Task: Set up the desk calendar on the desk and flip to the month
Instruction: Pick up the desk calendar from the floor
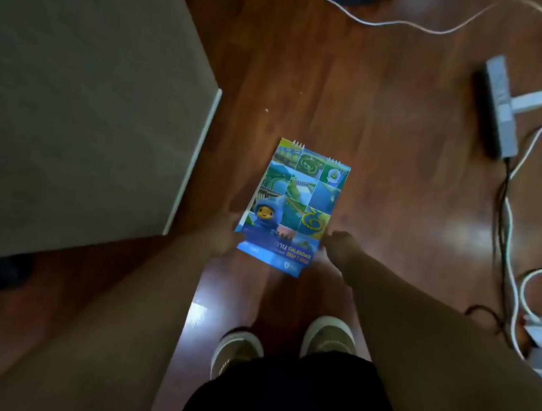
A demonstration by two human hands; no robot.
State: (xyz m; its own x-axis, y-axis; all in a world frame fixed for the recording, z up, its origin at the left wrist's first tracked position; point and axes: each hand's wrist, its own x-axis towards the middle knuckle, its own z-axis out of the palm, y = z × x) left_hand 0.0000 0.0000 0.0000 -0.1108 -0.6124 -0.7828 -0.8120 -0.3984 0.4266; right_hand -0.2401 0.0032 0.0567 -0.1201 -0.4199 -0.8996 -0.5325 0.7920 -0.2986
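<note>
Both hands meet at the near end of the desk calendar [292, 204]: the left hand [224, 233] takes its near left corner, the right hand [338, 245] its near right edge. Motion blur and dim light hide the fingers, so I cannot tell whether either grip is closed on the card or only touching it. The calendar looks folded flat, cover up, its wire binding at the far end, low over the wooden floor [389, 159]; whether it rests there or is already lifted is unclear.

This reads as the first step, fetching the calendar. Next it must be raised and carried to the desk [82, 84], whose pale top lies left of the calendar, then opened into a stand and its pages flipped.

Right of the calendar, a power strip [499, 108] and white cables [516, 217] trail across the floor. Nearer than the calendar stand the person's shoes [328, 337]. The desk's far side is cut off, and the month pages are hidden under the cover.
</note>
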